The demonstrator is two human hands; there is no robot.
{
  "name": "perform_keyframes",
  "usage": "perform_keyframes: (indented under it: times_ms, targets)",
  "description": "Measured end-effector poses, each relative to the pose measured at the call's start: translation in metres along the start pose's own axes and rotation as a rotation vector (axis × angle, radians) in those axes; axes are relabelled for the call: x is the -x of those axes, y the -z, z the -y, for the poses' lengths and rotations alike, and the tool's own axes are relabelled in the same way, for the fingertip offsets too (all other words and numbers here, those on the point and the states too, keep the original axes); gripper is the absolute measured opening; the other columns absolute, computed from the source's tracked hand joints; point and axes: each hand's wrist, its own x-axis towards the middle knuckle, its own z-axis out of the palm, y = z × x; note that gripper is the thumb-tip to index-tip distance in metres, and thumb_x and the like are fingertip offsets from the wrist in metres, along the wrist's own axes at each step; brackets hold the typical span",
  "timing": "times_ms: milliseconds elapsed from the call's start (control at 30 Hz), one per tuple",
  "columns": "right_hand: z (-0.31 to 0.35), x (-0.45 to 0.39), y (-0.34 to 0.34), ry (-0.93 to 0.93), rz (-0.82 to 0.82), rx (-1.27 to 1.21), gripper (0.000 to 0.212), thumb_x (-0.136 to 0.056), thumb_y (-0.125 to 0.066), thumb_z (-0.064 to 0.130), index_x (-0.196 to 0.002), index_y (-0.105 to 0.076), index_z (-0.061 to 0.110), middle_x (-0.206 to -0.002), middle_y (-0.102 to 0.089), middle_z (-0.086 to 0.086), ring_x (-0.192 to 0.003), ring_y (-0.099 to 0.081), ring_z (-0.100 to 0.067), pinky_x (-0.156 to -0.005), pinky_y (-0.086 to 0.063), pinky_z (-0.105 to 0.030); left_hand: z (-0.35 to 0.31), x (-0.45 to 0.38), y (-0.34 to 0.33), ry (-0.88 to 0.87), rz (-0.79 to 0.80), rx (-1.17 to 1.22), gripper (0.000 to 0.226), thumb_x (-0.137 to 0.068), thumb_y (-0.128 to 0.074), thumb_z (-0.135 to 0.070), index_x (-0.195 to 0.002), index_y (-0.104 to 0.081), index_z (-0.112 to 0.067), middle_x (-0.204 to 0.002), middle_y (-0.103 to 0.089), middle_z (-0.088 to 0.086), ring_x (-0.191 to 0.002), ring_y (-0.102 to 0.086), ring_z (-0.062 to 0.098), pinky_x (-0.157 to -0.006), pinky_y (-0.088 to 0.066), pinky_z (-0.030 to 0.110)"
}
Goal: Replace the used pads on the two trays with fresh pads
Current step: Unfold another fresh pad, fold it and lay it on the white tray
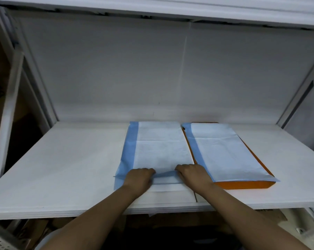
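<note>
Two white pads with blue borders lie side by side on a white shelf. The left pad [159, 145] fully covers whatever is under it; no tray shows beneath it. My left hand [139, 178] and my right hand [192, 175] both pinch its near edge, where a blue fold is raised between them. The right pad [223, 152] lies flat on an orange tray [242, 184], whose near and right rims show. Neither hand touches the right pad or the tray.
The white shelf [62, 168] extends wide to the left of the pads. A white back panel [170, 69] and an upper shelf close the space above. Metal uprights stand at both sides. Cardboard and clutter sit below the shelf edge.
</note>
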Motion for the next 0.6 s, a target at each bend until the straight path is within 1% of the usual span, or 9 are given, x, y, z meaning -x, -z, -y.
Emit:
perform_keyframes:
  times_ms: [67,133,200,267,333,400,467,533,600]
  targets:
    - [0.001,0.002,0.005,-0.026,-0.025,-0.117,0.033,-0.090,-0.041,0.034,-0.071,-0.064,0.021,-0.058,-0.062,0.006,-0.048,-0.058,-0.011,-0.041,-0.038,-0.023,0.009,-0.003,-0.004,-0.008,-0.103,-0.096,0.024,-0.062,-0.084,-0.025,-0.082,-0.072,-0.031,-0.065,-0.067,-0.011,-0.055,-0.062,0.004,-0.043,-0.031,0.018]
    - [0.003,0.004,0.021,-0.255,-0.063,-0.347,0.041,-0.097,-0.036,0.045,-0.081,-0.065,0.020,-0.072,-0.063,0.006,-0.066,-0.059,-0.011,-0.055,-0.042,-0.028,0.017,-0.005,-0.010,-0.002,-0.183,-0.084,0.031,-0.045,-0.088,-0.016,-0.061,-0.067,-0.033,-0.044,-0.056,-0.012,-0.035,-0.050,0.001,-0.037,-0.017,0.015]
    - [0.001,0.004,0.030,-0.589,-0.141,-0.615,0.045,-0.098,-0.035,0.048,-0.084,-0.062,0.015,-0.079,-0.062,0.002,-0.075,-0.057,-0.015,-0.062,-0.041,-0.031,0.020,-0.003,-0.008,-0.013,-0.256,0.006,0.022,-0.054,-0.077,-0.012,-0.065,-0.069,-0.030,-0.044,-0.057,-0.010,-0.033,-0.049,0.003,-0.036,-0.017,0.015]
    - [-0.014,0.001,0.034,-0.828,-0.220,-0.689,0.043,-0.096,-0.037,0.049,-0.089,-0.058,0.012,-0.089,-0.059,-0.003,-0.082,-0.055,-0.022,-0.064,-0.039,-0.033,0.020,-0.001,-0.003,-0.010,-0.306,0.063,0.018,-0.060,-0.066,-0.012,-0.069,-0.071,-0.027,-0.045,-0.059,-0.010,-0.033,-0.050,0.004,-0.032,-0.022,0.015]
    - [-0.025,-0.004,0.041,-0.976,-0.032,-0.817,0.044,-0.093,-0.041,0.054,-0.106,-0.047,0.012,-0.099,-0.057,-0.006,-0.089,-0.058,-0.027,-0.074,-0.045,-0.035,0.021,-0.002,-0.004,0.005,-0.341,0.097,0.018,-0.066,-0.062,-0.012,-0.074,-0.073,-0.024,-0.047,-0.061,-0.009,-0.035,-0.052,0.006,-0.030,-0.031,0.015]
    - [-0.029,-0.006,0.045,-1.061,0.189,-1.131,0.050,-0.092,-0.043,0.057,-0.115,-0.037,0.013,-0.100,-0.059,-0.010,-0.083,-0.065,-0.029,-0.066,-0.053,-0.034,0.022,-0.002,-0.006,0.010,-0.373,0.138,0.020,-0.068,-0.063,-0.010,-0.081,-0.074,-0.022,-0.049,-0.062,-0.008,-0.036,-0.054,0.009,-0.032,-0.035,0.016]
    - [-0.026,-0.007,0.053,-1.096,0.283,-1.439,0.050,-0.092,-0.049,0.052,-0.124,-0.038,0.016,-0.112,-0.057,-0.010,-0.080,-0.070,-0.028,-0.053,-0.051,-0.024,0.022,-0.003,-0.006,-0.001,-0.374,0.132,0.027,-0.065,-0.073,-0.003,-0.085,-0.074,-0.020,-0.049,-0.061,-0.008,-0.037,-0.055,0.009,-0.033,-0.035,0.015]
    - [-0.025,-0.006,0.052,-1.090,0.290,-1.603,0.048,-0.090,-0.060,0.039,-0.131,-0.042,0.021,-0.122,-0.055,-0.008,-0.084,-0.072,-0.029,-0.061,-0.055,-0.026,0.020,-0.001,-0.007,-0.026,-0.359,0.113,0.040,-0.057,-0.082,0.002,-0.089,-0.073,-0.020,-0.053,-0.063,-0.008,-0.039,-0.056,0.007,-0.034,-0.036,0.014]
    - [-0.023,-0.006,0.049,-1.097,0.278,-1.741,0.045,-0.088,-0.066,0.024,-0.130,-0.049,0.019,-0.125,-0.053,-0.009,-0.085,-0.071,-0.028,-0.064,-0.059,-0.029,0.021,0.001,-0.010,-0.052,-0.367,0.129,0.039,-0.063,-0.075,0.001,-0.097,-0.073,-0.020,-0.066,-0.070,-0.005,-0.050,-0.064,0.011,-0.040,-0.046,0.016]
